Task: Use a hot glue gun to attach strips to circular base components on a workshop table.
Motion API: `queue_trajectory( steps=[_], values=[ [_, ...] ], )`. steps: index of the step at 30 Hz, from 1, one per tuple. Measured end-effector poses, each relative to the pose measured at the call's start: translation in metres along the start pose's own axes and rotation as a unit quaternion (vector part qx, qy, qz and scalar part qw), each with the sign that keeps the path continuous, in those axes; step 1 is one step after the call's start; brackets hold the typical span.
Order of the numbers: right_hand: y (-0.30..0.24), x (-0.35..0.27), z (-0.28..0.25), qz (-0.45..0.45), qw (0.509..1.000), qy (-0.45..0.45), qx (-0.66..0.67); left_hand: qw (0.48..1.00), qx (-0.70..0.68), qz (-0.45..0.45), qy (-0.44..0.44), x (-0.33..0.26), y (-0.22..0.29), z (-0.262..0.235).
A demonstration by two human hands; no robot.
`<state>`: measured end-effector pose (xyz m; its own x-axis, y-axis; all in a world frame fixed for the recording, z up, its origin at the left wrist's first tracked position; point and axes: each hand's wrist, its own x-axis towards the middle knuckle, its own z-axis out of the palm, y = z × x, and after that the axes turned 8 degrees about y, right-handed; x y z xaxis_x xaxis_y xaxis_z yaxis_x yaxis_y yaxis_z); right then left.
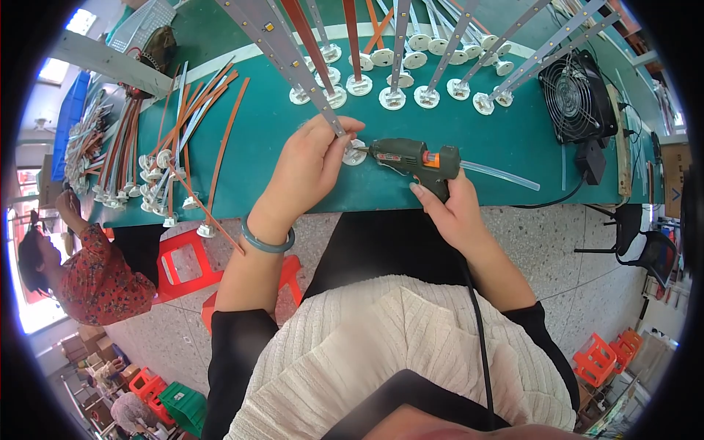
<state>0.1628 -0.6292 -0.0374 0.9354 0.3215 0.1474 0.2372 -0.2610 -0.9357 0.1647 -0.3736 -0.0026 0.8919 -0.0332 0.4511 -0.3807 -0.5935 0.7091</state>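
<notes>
Light strip (290,62), grey and narrow with small yellow-and-white dots, leans up from the middle of the green tabletop (491,139), its lower end near the near edge. The left grip (315,150) pinches it low down, thumb and fingers pressed together around it. Just beside that lower end lies a white round base (355,153); whether strip and base touch cannot be told. The right grip (455,209) is closed around the handle of a dark green glue gun (407,158), whose nozzle points left at the base. A clear glue stick (506,176) juts from its back toward the right edge. Beyond the hands, toward the far edge, grey and brown strips stand on white round bases. At the right edge sits a black fan (576,99), with a black adapter (590,163) just beside it. Toward the left edge, loose brown and white strips (194,117) lie in heaps, near a blue tray (66,139). A co-worker (110,271) in a red patterned top sits off the near left corner.
</notes>
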Motion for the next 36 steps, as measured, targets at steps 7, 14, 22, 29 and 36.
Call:
queue_trajectory(
  steps=[7,14,22,29,36],
  values=[
    [0.000,-0.001,0.002,-0.034,0.998,0.017,-0.052,1.000,-0.003,-0.015,0.000,0.000,0.002,0.000],
    [-0.002,-0.004,-0.001,-0.039,0.998,0.012,-0.054,1.000,-0.009,-0.019,0.002,0.000,0.002,0.001],
    [-0.010,-0.009,0.000,-0.055,0.993,0.022,-0.105,0.999,-0.012,-0.036,-0.001,0.000,0.004,0.001],
    [-0.026,-0.008,0.000,-0.048,0.989,0.002,-0.137,1.000,0.002,-0.019,0.008,-0.001,0.004,0.001],
    [-0.019,-0.010,0.003,-0.114,0.982,0.034,-0.145,1.000,0.012,-0.012,0.010,-0.003,0.004,0.002]
  ],
)
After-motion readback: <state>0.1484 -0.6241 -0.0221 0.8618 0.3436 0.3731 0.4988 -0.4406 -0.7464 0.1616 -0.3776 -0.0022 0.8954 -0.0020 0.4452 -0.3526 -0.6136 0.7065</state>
